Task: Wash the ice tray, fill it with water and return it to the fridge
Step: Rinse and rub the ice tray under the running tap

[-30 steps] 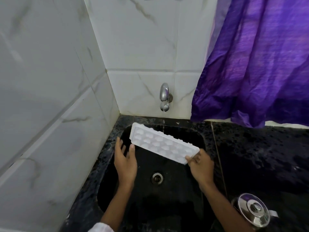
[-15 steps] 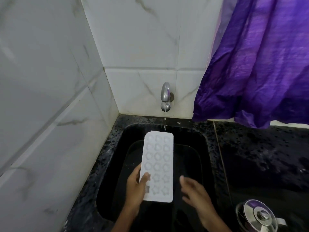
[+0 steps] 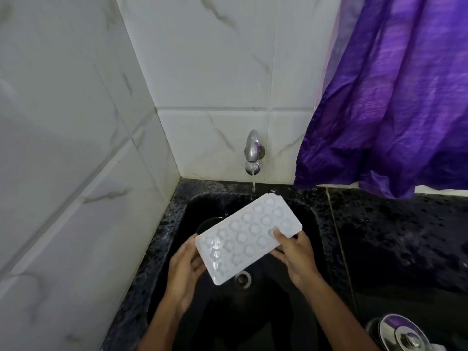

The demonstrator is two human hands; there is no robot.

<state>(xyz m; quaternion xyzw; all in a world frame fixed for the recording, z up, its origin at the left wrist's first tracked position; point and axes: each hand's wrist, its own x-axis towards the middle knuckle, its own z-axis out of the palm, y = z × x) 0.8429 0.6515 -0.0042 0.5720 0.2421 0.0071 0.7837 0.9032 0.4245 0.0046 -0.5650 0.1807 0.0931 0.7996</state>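
Note:
A white plastic ice tray (image 3: 247, 238) with rows of round pockets is held over the black sink (image 3: 311, 224), slanted from lower left to upper right. My left hand (image 3: 186, 269) supports its lower left end from underneath, fingers curled under the edge. My right hand (image 3: 295, 257) grips the right long edge, thumb on top in a pocket. A thin stream of water runs from the chrome tap (image 3: 252, 154) down onto the tray's far corner.
White marble tiles close off the left and back. A purple curtain (image 3: 387, 102) hangs at the right over the wet black counter (image 3: 405, 244). A steel lid (image 3: 402, 336) sits at the bottom right. The sink drain (image 3: 242, 279) shows below the tray.
The tray has turned from lengthwise to slanted, its far end now under the tap's stream. My right hand, free half a second ago, has taken hold of its right edge.

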